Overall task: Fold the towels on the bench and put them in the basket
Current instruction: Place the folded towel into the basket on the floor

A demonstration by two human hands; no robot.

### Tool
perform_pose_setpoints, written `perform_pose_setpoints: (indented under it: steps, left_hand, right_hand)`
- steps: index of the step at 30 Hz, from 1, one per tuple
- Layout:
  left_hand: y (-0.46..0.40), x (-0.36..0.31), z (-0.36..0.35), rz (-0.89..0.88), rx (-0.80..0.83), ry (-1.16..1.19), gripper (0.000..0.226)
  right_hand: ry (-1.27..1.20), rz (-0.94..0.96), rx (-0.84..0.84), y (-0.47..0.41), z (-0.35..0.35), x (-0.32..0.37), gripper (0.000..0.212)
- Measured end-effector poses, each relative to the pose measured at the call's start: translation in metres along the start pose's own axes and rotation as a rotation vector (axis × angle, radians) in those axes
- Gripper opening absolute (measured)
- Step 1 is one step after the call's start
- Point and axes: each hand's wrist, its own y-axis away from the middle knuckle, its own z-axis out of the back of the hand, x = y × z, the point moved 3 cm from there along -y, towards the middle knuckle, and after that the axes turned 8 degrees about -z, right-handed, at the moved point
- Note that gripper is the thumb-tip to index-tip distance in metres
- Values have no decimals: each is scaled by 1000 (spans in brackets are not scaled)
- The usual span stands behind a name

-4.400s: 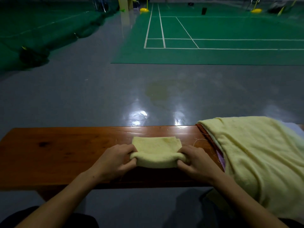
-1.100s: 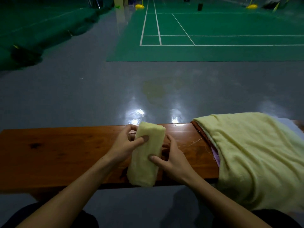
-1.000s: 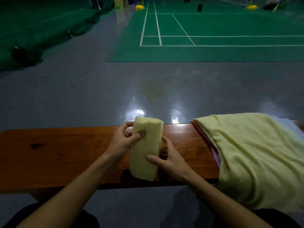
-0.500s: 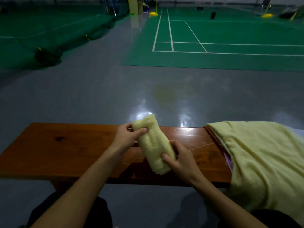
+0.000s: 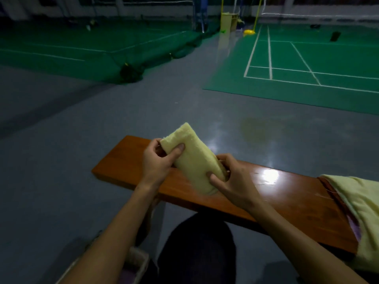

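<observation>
A folded pale yellow towel is lifted above the wooden bench, slanting from upper left to lower right. My left hand grips its upper end, thumb on the front. My right hand pinches its lower end. A pile of unfolded yellow towels lies on the bench's right end, with a purple cloth showing under it. The corner of a pale basket shows low on the floor by my left forearm, mostly hidden by the arm.
My dark-clothed knee is in front of the bench. Grey floor stretches left and beyond. Green court mats and a netted barrier lie far behind.
The towel went from lying folded on the bench to being lifted in both hands. The view has swung left, and the basket corner now shows at lower left.
</observation>
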Motion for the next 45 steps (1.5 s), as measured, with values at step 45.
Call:
perform_pose_setpoints:
  steps: [45]
  left_hand:
    - [349, 384, 379, 900, -1074, -154, 74]
  right_hand:
    - [345, -374, 1483, 218, -575, -85, 70]
